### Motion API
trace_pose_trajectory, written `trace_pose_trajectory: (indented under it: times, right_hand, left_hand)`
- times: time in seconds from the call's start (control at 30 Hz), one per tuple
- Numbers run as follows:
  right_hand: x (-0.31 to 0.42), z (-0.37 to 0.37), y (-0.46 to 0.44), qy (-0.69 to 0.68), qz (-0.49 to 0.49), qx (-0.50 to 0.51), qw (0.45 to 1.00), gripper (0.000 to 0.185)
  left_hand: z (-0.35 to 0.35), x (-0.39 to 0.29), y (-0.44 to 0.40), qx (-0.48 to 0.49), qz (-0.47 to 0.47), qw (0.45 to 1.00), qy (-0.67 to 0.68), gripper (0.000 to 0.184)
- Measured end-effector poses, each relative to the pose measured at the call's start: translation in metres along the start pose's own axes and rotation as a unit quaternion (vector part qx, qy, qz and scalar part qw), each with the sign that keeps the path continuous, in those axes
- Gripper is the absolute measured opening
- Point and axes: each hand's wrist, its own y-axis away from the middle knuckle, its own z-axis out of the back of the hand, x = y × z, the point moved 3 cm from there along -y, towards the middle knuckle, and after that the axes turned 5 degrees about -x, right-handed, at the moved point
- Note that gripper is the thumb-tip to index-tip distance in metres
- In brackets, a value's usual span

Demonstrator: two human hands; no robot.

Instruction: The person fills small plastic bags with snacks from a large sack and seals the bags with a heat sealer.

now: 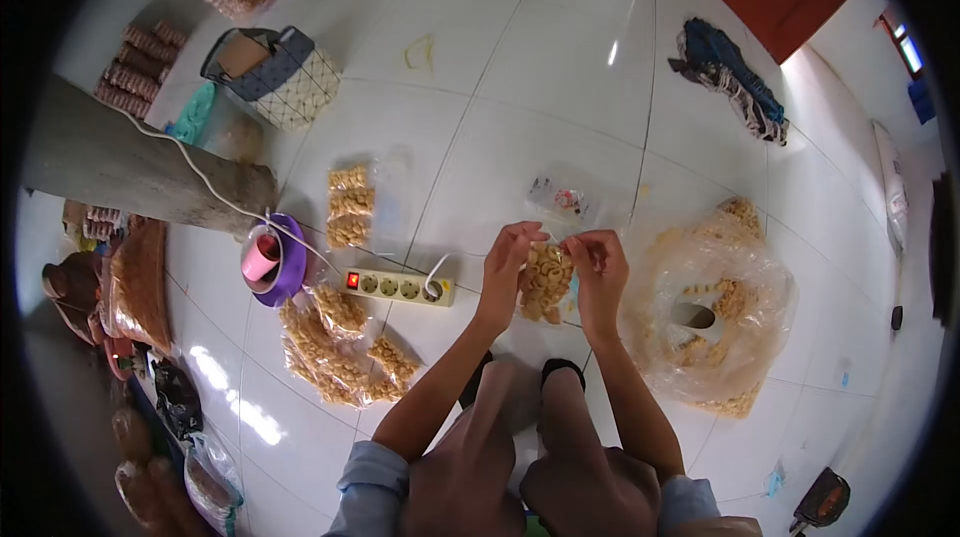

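Between my two hands hangs a small clear plastic bag of yellowish snack pieces (545, 282), above the floor in front of my feet. My left hand (512, 262) pinches its upper left edge, and my right hand (597, 267) pinches the upper right edge. Just beyond lies a flat clear packet with red and dark print (560, 199). To the right sits a large open plastic bag (650, 287) with more snacks and a dark round scoop or cup (693, 316) inside. A white power strip (398, 287) with a lit red switch lies left of my left hand.
Filled snack bags (335, 357) and a row of small packs (350, 205) lie to the left. A purple basin (290, 262) holds a pink cup (262, 255). A white cord (190, 162) crosses a grey pillar (140, 162). Farther off are a checked bag (290, 87) and dark cloth (730, 77).
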Motion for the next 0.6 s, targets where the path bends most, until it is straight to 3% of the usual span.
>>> trace_pose_trajectory:
  times: [0.17,0.27,0.5,0.57,0.6]
  right_hand:
    - [-0.044,0.012,0.016,-0.012,-0.034,-0.027,0.999,0.008]
    - [-0.058,0.012,0.027,-0.026,-0.043,-0.045,0.998,0.009]
    - [-0.064,0.013,0.026,-0.038,-0.038,-0.001,0.999,0.01]
    - [-0.047,0.016,0.016,0.112,0.061,0.055,0.99,0.016]
    - [-0.046,0.025,0.006,0.112,0.061,0.055,0.99,0.016]
  left_hand:
    - [0.036,0.045,0.005,0.098,0.036,0.979,-0.176,0.042]
    - [0.048,0.068,0.006,0.075,0.053,0.988,-0.125,0.042]
    - [0.057,0.069,0.01,0.063,0.049,0.984,-0.157,0.037]
    - [0.063,0.068,0.009,0.051,0.031,0.985,-0.165,0.036]
    - [0.067,0.068,0.007,0.051,0.031,0.984,-0.165,0.036]
